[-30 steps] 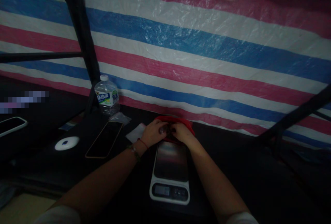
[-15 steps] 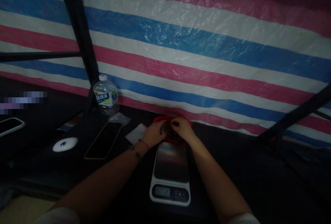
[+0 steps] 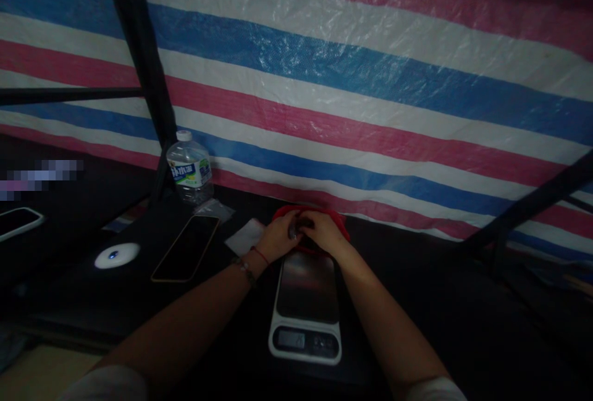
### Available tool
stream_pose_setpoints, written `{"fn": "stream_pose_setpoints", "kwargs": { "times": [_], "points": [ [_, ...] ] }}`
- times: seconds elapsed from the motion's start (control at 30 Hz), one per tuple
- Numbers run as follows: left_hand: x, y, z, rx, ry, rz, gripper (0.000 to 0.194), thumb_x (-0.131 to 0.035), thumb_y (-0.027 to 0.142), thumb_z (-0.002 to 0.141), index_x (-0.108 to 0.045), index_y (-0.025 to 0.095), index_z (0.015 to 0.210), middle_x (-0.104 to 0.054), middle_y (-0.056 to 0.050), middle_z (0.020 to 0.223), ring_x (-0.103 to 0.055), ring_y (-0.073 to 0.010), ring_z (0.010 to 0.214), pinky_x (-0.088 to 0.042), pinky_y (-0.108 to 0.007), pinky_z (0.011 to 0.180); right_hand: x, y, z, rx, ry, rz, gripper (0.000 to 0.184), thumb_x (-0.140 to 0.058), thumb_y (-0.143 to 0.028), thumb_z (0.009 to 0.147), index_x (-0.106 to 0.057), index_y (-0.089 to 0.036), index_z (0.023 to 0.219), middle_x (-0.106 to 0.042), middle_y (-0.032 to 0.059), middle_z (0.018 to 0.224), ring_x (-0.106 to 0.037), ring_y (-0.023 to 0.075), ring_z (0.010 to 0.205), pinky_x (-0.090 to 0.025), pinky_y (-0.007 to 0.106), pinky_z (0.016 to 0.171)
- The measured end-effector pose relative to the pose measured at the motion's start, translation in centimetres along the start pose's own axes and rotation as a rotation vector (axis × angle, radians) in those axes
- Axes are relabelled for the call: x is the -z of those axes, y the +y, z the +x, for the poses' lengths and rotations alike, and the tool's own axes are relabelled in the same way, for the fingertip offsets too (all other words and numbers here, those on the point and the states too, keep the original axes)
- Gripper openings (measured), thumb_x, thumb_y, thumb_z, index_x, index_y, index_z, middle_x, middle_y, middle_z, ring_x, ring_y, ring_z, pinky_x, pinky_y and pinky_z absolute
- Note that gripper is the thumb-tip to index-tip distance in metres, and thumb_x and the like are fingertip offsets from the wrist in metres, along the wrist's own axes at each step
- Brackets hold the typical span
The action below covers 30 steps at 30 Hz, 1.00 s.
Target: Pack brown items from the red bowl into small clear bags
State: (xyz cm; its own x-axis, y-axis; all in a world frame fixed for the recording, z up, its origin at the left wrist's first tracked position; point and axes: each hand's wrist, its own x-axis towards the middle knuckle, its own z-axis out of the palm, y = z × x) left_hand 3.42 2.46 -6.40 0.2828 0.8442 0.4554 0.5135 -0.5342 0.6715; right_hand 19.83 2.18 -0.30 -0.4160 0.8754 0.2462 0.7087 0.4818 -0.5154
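Hands, left hand (image 3: 277, 239) and right hand (image 3: 326, 232), meet inside red bowl (image 3: 337, 220).

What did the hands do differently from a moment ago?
Not much. Half a second ago the right hand was lifted a bit over the red tray; now it has dropped back against the left hand, both pinching something small and dark. The scale, phone and bottle stayed put.

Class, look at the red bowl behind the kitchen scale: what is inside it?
Both hands, left hand and right hand, reach into the red bowl and pinch something small and dark. The hands cover the rest of the inside.
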Motion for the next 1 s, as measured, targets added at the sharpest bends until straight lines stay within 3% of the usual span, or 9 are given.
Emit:
{"fn": "stream_pose_setpoints", "kwargs": {
  "times": [0.1, 0.23, 0.4, 0.47, 0.53, 0.6, 0.7, 0.87, 1.0],
  "points": [
    [0.0, 0.1, 0.0, -0.010, -0.006, -0.021, 0.060, -0.068, 0.027, 0.072, -0.048, 0.022, 0.128, -0.062, -0.010, 0.115, -0.059, -0.0274, 0.105, -0.045, -0.040, 0.093, -0.2, 0.2, 0.1, -0.014, 0.056, -0.022, 0.026, -0.062, -0.008, 0.070, -0.065, -0.018, 0.095, -0.065, 0.0051, 0.098, -0.058, 0.0182, 0.092, -0.044, 0.031, 0.083],
    [0.0, 0.3, 0.1, -0.006, -0.013, -0.047, 0.058, -0.069, 0.031, 0.072, -0.050, 0.021, 0.126, -0.063, -0.010, 0.114, -0.060, -0.0281, 0.103, -0.046, -0.040, 0.091, -0.3, 0.3, 0.2, 0.007, 0.030, -0.009, 0.010, -0.061, -0.012, 0.076, -0.065, -0.017, 0.084, -0.066, 0.0035, 0.085, -0.059, 0.0171, 0.082, -0.044, 0.029, 0.077],
    [0.2, 0.5, 0.0, 0.037, 0.034, -0.063, 0.056, -0.070, 0.030, 0.071, -0.052, 0.021, 0.123, -0.065, -0.009, 0.111, -0.060, -0.0278, 0.105, -0.045, -0.041, 0.094, 0.4, 0.5, 0.2, 0.032, 0.108, -0.044, 0.023, -0.047, -0.007, 0.083, -0.066, -0.017, 0.091, -0.067, 0.0056, 0.097, -0.059, 0.0167, 0.095, -0.042, 0.029, 0.088],
    [0.3, 0.6, 0.0, 0.052, 0.042, 0.003, 0.056, -0.066, 0.029, 0.074, -0.049, 0.020, 0.126, -0.065, -0.008, 0.110, -0.060, -0.0260, 0.104, -0.046, -0.039, 0.094, 0.7, 0.9, 0.0, -0.020, 0.030, -0.123, 0.025, -0.046, -0.008, 0.082, -0.067, -0.017, 0.093, -0.067, 0.0068, 0.097, -0.059, 0.0176, 0.095, -0.042, 0.029, 0.088],
    [0.4, 0.7, 0.0, 0.057, 0.052, 0.066, 0.056, -0.064, 0.029, 0.076, -0.046, 0.019, 0.128, -0.064, -0.009, 0.112, -0.060, -0.0244, 0.104, -0.047, -0.038, 0.093, 0.7, 1.4, -0.4, -0.065, -0.144, -0.203, 0.023, -0.054, -0.015, 0.080, -0.068, -0.017, 0.098, -0.067, 0.0080, 0.099, -0.060, 0.0200, 0.095, -0.043, 0.030, 0.086],
    [0.5, 0.7, 0.0, 0.051, 0.060, 0.094, 0.056, -0.063, 0.029, 0.076, -0.045, 0.018, 0.128, -0.063, -0.009, 0.114, -0.061, -0.0237, 0.104, -0.048, -0.037, 0.092, 0.4, 1.9, -0.7, -0.105, -0.277, -0.264, 0.038, -0.066, -0.024, 0.073, -0.065, -0.018, 0.111, -0.065, 0.0106, 0.108, -0.060, 0.0238, 0.097, -0.044, 0.031, 0.086],
    [0.6, 0.7, 0.0, 0.034, 0.057, 0.100, 0.057, -0.064, 0.028, 0.075, -0.045, 0.019, 0.128, -0.063, -0.008, 0.114, -0.060, -0.0234, 0.104, -0.049, -0.037, 0.092, -0.2, 2.2, -0.9, -0.137, -0.298, -0.314, 0.060, -0.072, -0.027, 0.067, -0.057, -0.020, 0.124, -0.058, 0.0139, 0.121, -0.059, 0.0274, 0.101, -0.044, 0.034, 0.086],
    [0.5, 0.6, 0.0, 0.026, 0.070, 0.089, 0.057, -0.065, 0.026, 0.075, -0.045, 0.019, 0.127, -0.061, -0.009, 0.116, -0.060, -0.0228, 0.106, -0.048, -0.036, 0.093, -0.6, 2.4, -0.6, -0.067, -0.259, -0.301, 0.037, -0.062, -0.013, 0.073, -0.066, -0.018, 0.110, -0.063, 0.0115, 0.112, -0.060, 0.0238, 0.100, -0.042, 0.031, 0.089],
    [0.5, 0.5, 0.0, 0.033, 0.064, 0.089, 0.058, -0.065, 0.025, 0.075, -0.045, 0.020, 0.128, -0.063, -0.009, 0.114, -0.061, -0.0227, 0.104, -0.049, -0.036, 0.091, -0.6, 2.9, -0.4, -0.006, -0.238, -0.273, 0.031, -0.063, -0.014, 0.074, -0.068, -0.017, 0.104, -0.066, 0.0106, 0.108, -0.060, 0.0226, 0.099, -0.043, 0.029, 0.088]
  ]
}}
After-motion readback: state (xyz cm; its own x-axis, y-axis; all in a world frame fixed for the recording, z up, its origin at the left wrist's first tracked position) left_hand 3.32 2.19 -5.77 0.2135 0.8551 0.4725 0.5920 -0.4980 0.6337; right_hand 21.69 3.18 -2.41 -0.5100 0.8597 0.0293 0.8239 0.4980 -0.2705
